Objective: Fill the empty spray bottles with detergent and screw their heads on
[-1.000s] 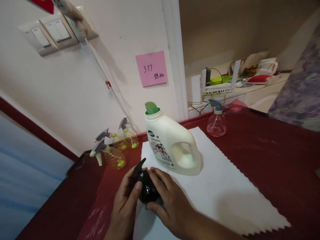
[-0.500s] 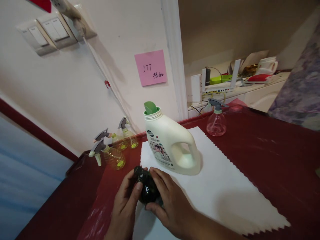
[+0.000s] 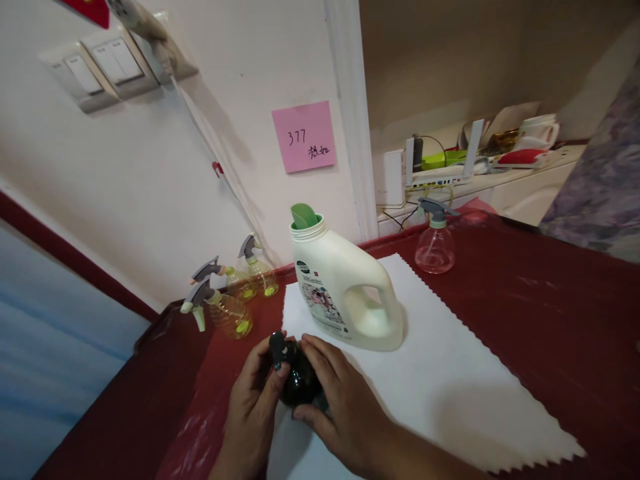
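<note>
A small dark pump bottle (image 3: 299, 383) is held between my two hands, low in the view over the white sheet. My left hand (image 3: 255, 400) is closed around its neck, with the thumb against the dark pump head (image 3: 277, 348). Wrapped over the bottle's right side, my right hand (image 3: 345, 400) grips the body. Just beyond stands a cream detergent jug (image 3: 345, 287) with a green spout (image 3: 303, 217) in its uncapped mouth. The pump bottle's underside is hidden by my fingers.
Several yellowish spray bottles (image 3: 230, 315) stand at left by the wall. A pinkish spray bottle (image 3: 435, 252) is at the back right. The scalloped white sheet (image 3: 450, 373) lies on the dark red table (image 3: 560, 320). A white router (image 3: 435, 179) sits on the shelf behind.
The pump head has turned a little under my left fingers, and its nozzle now points more toward me. Both hands keep their hold; the whole view has shifted slightly.
</note>
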Demonstrator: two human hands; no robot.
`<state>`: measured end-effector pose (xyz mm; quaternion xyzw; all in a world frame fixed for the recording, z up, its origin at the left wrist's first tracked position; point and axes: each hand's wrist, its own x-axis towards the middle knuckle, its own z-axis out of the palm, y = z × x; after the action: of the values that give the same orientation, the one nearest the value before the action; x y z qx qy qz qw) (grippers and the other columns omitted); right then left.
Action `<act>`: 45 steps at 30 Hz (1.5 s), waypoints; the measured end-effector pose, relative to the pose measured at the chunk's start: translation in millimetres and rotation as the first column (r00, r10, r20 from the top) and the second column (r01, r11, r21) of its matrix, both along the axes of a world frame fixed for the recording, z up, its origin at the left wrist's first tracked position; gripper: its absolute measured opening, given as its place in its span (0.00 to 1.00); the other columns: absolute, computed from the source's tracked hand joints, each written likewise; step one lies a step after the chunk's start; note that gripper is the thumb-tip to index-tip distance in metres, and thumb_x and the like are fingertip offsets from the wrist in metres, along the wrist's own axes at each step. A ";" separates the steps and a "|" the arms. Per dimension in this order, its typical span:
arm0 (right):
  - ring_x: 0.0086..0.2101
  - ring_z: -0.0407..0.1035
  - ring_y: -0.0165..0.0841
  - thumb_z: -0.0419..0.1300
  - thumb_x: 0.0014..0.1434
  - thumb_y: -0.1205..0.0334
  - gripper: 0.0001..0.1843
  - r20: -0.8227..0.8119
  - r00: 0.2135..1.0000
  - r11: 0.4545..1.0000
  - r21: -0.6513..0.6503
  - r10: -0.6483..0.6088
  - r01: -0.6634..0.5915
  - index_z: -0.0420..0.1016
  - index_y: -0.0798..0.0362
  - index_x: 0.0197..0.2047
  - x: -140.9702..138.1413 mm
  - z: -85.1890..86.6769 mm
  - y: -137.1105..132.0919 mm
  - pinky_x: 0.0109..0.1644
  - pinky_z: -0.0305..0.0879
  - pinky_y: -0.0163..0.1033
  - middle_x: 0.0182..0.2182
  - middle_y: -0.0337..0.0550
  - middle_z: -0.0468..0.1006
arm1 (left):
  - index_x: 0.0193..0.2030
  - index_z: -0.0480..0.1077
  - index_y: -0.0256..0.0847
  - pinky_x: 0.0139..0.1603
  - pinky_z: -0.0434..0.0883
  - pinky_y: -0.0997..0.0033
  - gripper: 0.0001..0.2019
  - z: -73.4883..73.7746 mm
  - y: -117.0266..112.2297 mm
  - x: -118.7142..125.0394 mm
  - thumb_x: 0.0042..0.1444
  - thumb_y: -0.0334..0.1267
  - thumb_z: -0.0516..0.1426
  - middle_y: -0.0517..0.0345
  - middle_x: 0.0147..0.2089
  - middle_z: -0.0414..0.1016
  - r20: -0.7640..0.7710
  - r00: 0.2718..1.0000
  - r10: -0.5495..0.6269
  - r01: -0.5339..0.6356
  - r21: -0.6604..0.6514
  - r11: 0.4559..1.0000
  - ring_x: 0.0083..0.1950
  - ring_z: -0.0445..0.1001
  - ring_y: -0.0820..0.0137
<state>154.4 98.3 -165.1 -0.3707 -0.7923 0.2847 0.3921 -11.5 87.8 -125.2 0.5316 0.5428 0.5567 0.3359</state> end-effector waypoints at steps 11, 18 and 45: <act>0.65 0.63 0.51 0.78 0.48 0.67 0.74 -0.067 0.998 0.984 0.180 -0.002 0.014 0.22 0.35 0.74 0.3 -4.6 4.3 0.64 0.68 0.62 0.68 0.56 0.64 | 0.54 0.76 0.48 0.55 0.74 0.64 0.20 -6.7 -4.4 -1.2 0.58 0.53 0.65 0.53 0.54 0.80 0.034 0.999 -0.001 0.003 -0.046 0.999 0.57 0.76 0.57; 0.67 0.59 0.50 0.74 0.53 0.64 0.57 0.039 0.999 0.996 0.093 -0.002 -0.001 0.42 0.52 0.75 2.5 -0.8 3.4 0.68 0.63 0.59 0.69 0.61 0.62 | 0.52 0.73 0.46 0.56 0.73 0.65 0.23 -7.9 -0.1 1.7 0.50 0.44 0.72 0.53 0.53 0.80 0.114 0.993 -0.017 0.018 -0.006 1.000 0.56 0.77 0.59; 0.68 0.57 0.48 0.73 0.54 0.63 0.49 0.101 0.995 1.000 -0.005 0.010 -0.009 0.55 0.62 0.73 3.9 7.7 1.5 0.71 0.59 0.57 0.70 0.60 0.61 | 0.57 0.71 0.46 0.62 0.71 0.59 0.25 -14.9 2.7 3.1 0.55 0.46 0.69 0.51 0.57 0.76 0.055 0.998 0.010 -0.012 0.031 0.999 0.60 0.74 0.57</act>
<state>158.3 99.9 -157.4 -0.3817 -0.8122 0.2695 0.3493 -8.4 90.5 -140.0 0.5185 0.5275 0.5813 0.3391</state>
